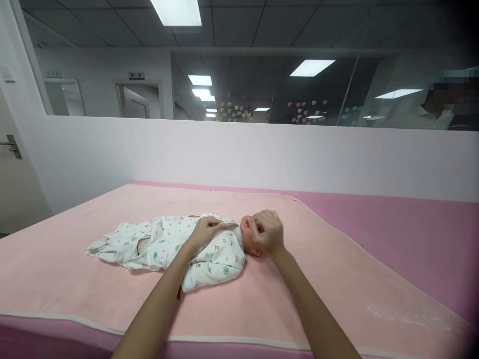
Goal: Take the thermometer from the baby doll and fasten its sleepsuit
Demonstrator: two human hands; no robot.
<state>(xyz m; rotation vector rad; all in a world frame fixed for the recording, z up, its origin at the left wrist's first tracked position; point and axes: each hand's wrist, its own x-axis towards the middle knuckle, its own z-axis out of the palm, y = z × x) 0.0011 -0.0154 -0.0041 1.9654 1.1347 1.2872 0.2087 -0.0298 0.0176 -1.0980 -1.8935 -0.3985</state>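
Note:
A baby doll [247,232] in a white patterned sleepsuit [164,244] lies on its back on a light pink blanket [299,289], head to the right, feet to the left. My left hand [205,230] rests flat on the doll's chest near the collar, fingers together and pointing right. My right hand [267,232] is curled over the doll's head, covering most of it; only part of the face shows beside the fingers. What the fingers grip is hidden.
The blanket covers a darker pink mattress [411,234] that extends right and back to a low white wall [239,154] with glass panes above. A person [441,107] stands behind the glass at far right. A door handle [11,145] shows at left.

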